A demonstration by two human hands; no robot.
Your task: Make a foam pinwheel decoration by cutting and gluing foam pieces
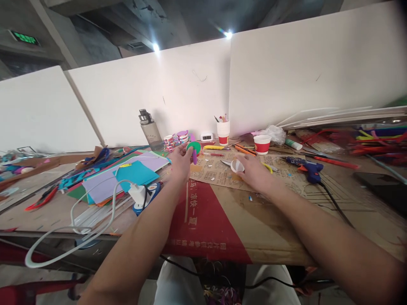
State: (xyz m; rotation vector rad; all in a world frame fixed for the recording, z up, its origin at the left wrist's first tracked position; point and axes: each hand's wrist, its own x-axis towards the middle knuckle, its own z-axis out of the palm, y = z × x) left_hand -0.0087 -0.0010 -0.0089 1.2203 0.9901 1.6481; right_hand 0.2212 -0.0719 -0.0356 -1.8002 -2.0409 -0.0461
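Note:
My left hand [180, 163] is closed on a green disc [193, 147] with a purple strip [195, 156] hanging below it. In my right hand [254, 171], the fingers are wrapped round a small white paper cup piece [237, 166], tilted so its round end faces left. Scissors lie partly hidden behind that hand; their blades [226, 162] show on the left and a yellow handle [267, 167] on the right. Under both hands spreads a brown printed paper sheet [206, 174] with white scraps on it.
Coloured sheets [136, 173] and a power strip [149, 197] with white cable are at left. A bottle [150, 131], white clock [207, 137] and stacked cups [223, 131] stand at the back. A red-and-white cup [262, 145], blue glue gun [310, 168] and black phone [381, 188] are at right.

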